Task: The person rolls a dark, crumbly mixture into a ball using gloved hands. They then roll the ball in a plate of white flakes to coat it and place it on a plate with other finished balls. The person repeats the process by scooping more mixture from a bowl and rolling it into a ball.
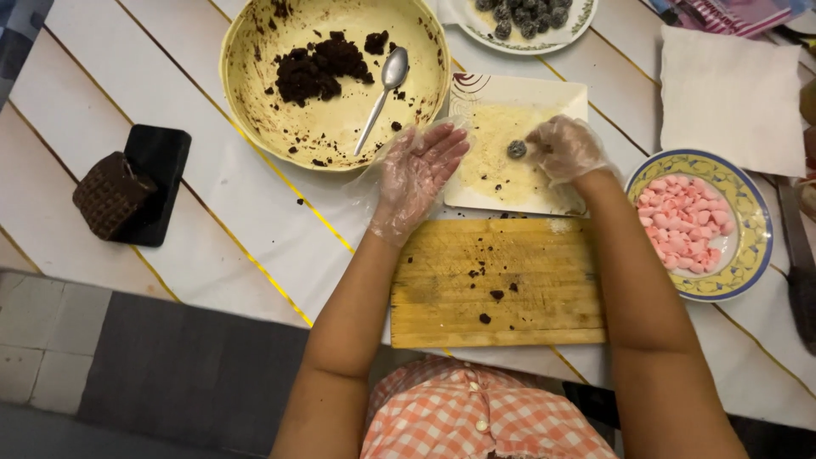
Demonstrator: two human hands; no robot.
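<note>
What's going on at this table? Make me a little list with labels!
left hand: left hand, gloved, open, palm up, holding nothing
right hand: right hand, gloved, rolling a small dark ball
under the ball: white square plate of pale crumbs
big bowl: yellow bowl with dark crumbly mix and a spoon
right side: dish of pink candies
near person: wooden board

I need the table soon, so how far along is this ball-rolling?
Done: a plate at the top edge already holds several coated balls. In hand: the right hand rolls one ball in pale crumbs on the square plate; the left hand waits open and empty. Left: a clump of dark mix in the bowl beside the spoon.
</note>
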